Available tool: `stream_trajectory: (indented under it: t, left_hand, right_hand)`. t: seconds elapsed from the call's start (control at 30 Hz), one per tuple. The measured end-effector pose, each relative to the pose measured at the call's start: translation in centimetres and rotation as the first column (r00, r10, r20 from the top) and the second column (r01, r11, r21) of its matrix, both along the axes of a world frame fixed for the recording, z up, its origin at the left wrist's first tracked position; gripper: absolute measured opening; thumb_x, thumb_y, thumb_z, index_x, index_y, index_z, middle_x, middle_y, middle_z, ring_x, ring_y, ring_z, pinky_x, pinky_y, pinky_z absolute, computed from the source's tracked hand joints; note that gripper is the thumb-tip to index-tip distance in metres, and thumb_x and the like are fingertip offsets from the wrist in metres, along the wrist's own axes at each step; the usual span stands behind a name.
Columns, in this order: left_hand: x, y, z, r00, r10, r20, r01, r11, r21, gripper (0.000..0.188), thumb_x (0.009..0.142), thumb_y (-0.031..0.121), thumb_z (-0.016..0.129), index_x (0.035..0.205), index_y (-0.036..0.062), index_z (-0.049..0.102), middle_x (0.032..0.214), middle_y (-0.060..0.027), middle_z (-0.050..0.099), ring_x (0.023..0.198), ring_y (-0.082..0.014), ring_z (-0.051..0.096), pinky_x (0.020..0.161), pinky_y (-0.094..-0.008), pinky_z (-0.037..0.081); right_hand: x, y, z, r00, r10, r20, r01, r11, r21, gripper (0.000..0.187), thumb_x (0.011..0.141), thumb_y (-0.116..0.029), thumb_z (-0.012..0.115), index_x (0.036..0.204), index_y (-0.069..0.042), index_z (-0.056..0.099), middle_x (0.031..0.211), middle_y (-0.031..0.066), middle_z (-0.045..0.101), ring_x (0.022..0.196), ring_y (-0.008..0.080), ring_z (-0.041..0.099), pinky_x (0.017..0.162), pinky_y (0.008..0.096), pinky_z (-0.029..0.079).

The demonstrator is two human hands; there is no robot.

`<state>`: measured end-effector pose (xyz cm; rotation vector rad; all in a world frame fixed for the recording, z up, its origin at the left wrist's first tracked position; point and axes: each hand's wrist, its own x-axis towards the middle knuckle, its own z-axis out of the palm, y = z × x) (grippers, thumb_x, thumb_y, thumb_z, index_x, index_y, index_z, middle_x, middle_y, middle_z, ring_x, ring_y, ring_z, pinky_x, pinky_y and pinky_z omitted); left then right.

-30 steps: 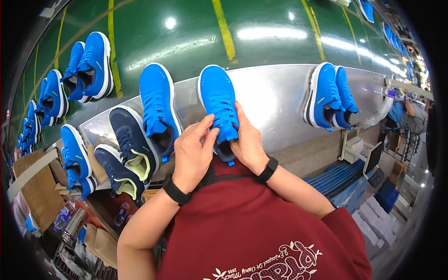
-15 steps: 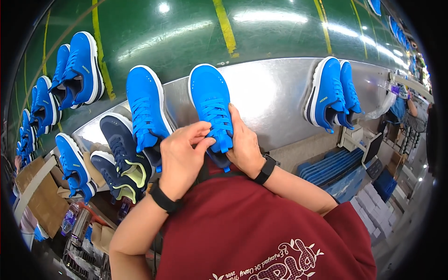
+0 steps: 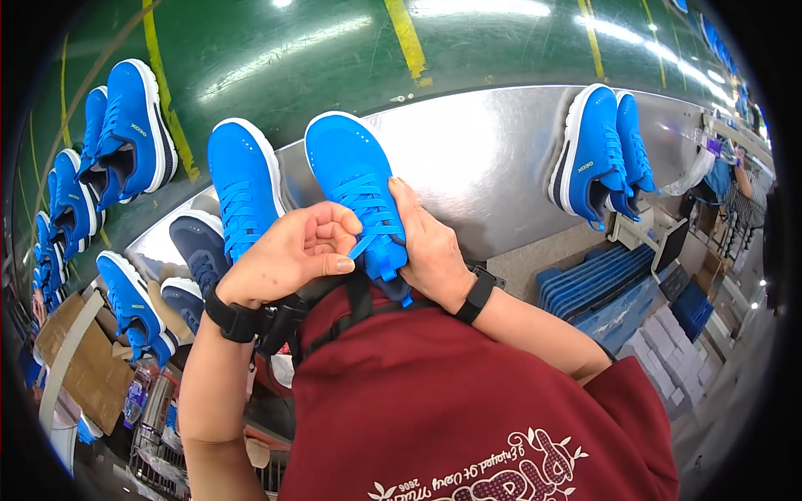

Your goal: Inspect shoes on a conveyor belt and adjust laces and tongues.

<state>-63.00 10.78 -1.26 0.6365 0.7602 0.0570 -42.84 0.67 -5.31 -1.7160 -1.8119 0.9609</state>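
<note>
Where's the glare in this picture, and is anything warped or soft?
Head view: glare whitens part of the bench right of the held shoe; light streaks cross the green belt; fisheye bends the bench's far edge and blackens corners; left hand and right hand look fairly sharp, detail softens near the right rim.

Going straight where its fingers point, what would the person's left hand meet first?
The left hand would probably meet flat blue laces on the white-soled blue sneaker against the right hand; depth is unclear, so it may already touch them.
</note>
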Motion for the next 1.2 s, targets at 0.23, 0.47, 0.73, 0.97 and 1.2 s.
stream_trajectory:
  t: [0.23, 0.47, 0.73, 0.97, 1.2]
  left_hand:
    - [0.0, -2.3, 5.1, 0.823, 0.316, -0.472, 0.309, 0.45, 0.838, 0.045, 0.074, -0.002, 0.069, 0.117, 0.0051, 0.058, 0.093, -0.0103, 0.061, 0.084, -0.0215, 0.061, 0.072, -0.0282, 0.049]
    - [-2.6, -11.6, 2.3, 0.651, 0.648, -0.396, 0.516, 0.004, 0.857, 0.042, 0.067, 0.007, 0.078, 0.103, 0.0032, 0.057, 0.097, -0.0149, 0.06, 0.093, -0.0334, 0.058, 0.084, -0.039, 0.044]
    - [-0.9, -11.6, -0.8, 0.636, 0.532, -0.559, 0.668, -0.018, 0.744, 0.038, 0.075, 0.008, 0.067, 0.111, 0.007, 0.055, 0.078, -0.0072, 0.057, 0.075, -0.0253, 0.057, 0.072, -0.0372, 0.041]
    - [2.6, -12.7, -1.5, 0.8, 0.401, -0.446, 0.497, -0.028, 0.867, 0.03, 0.079, 0.014, 0.066, 0.106, 0.0069, 0.056, 0.083, -0.0073, 0.055, 0.081, -0.0247, 0.055, 0.075, -0.0362, 0.041]
    - [1.2, -11.7, 2.1, 0.786, 0.61, -0.103, 0.262, -0.177, 0.949, 0.016, 0.08, 0.01, 0.067, 0.094, 0.0045, 0.064, 0.084, -0.0097, 0.063, 0.077, -0.0267, 0.06, 0.065, -0.0349, 0.046]
  right_hand:
    - [-0.5, 0.3, 0.1, 1.0, -0.004, -0.021, 0.001, 0.993, -0.116, 0.082, 0.073, -0.006, 0.07, 0.143, 0.001, 0.027, 0.124, 0.0287, 0.053, 0.103, 0.0419, 0.061, 0.084, 0.0451, 0.052]
    - [-0.4, 0.1, 0.1, 0.999, -0.045, 0.009, 0.046, 0.995, -0.09, 0.079, 0.075, -0.001, 0.063, 0.145, -0.008, 0.028, 0.122, 0.0275, 0.055, 0.107, 0.0429, 0.058, 0.087, 0.0438, 0.049]
    - [-0.6, -0.1, -0.1, 0.999, -0.031, 0.011, 0.032, 0.999, -0.041, 0.077, 0.074, 0.005, 0.058, 0.145, -0.008, 0.029, 0.114, 0.0288, 0.058, 0.104, 0.0425, 0.059, 0.087, 0.0436, 0.049]
    - [1.8, 1.7, 2.1, 0.987, 0.023, 0.16, -0.003, 0.992, -0.127, 0.074, 0.074, 0.003, 0.064, 0.141, -0.012, 0.036, 0.111, 0.0242, 0.062, 0.101, 0.0431, 0.06, 0.082, 0.0444, 0.05]
    - [3.1, 2.2, 3.6, 0.992, 0.118, -0.049, -0.123, 0.984, -0.131, 0.07, 0.071, 0.003, 0.065, 0.136, -0.006, 0.04, 0.106, 0.0188, 0.063, 0.102, 0.0402, 0.059, 0.082, 0.041, 0.05]
